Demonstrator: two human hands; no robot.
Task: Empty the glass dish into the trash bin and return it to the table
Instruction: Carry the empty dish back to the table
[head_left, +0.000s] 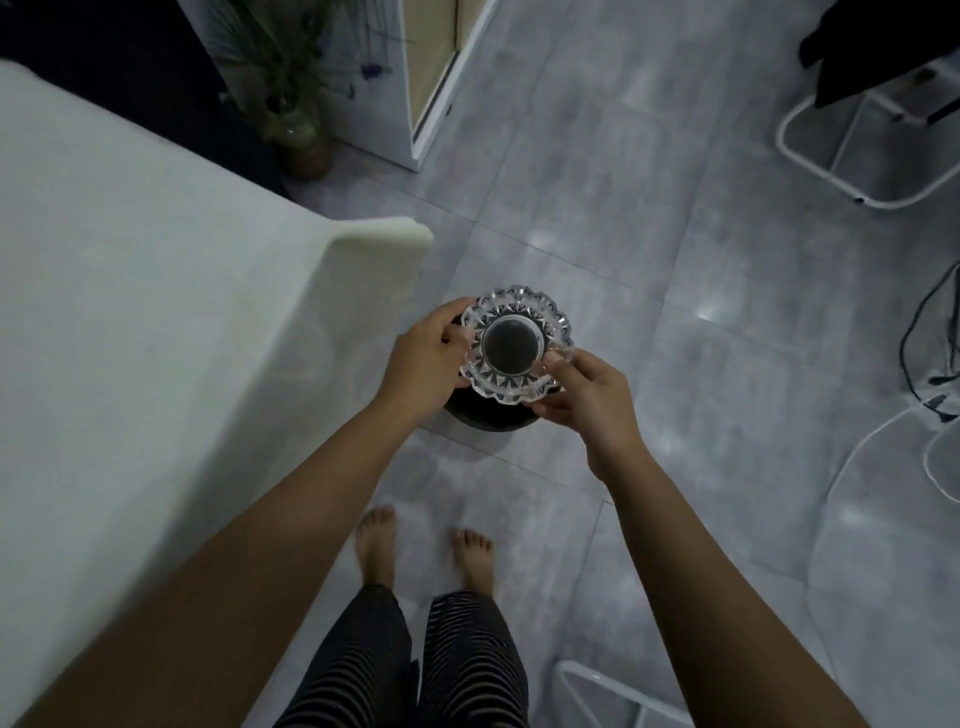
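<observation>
A clear cut-glass dish (519, 344) with a scalloped rim is held level in both hands, directly above a dark round trash bin (488, 413) on the floor. My left hand (423, 358) grips the dish's left edge. My right hand (587, 397) pinches its lower right edge. Through the dish's round centre I see only dark; whether anything lies in it I cannot tell. Most of the bin is hidden under the dish and my hands. The white table (156, 312) stands to the left, its corner close to the dish.
Grey tiled floor all around. My bare feet (423, 551) stand just behind the bin. A potted plant (296, 119) and a white cabinet (441, 78) are at the back. White metal frames (831, 161) and cables (930, 338) lie on the right.
</observation>
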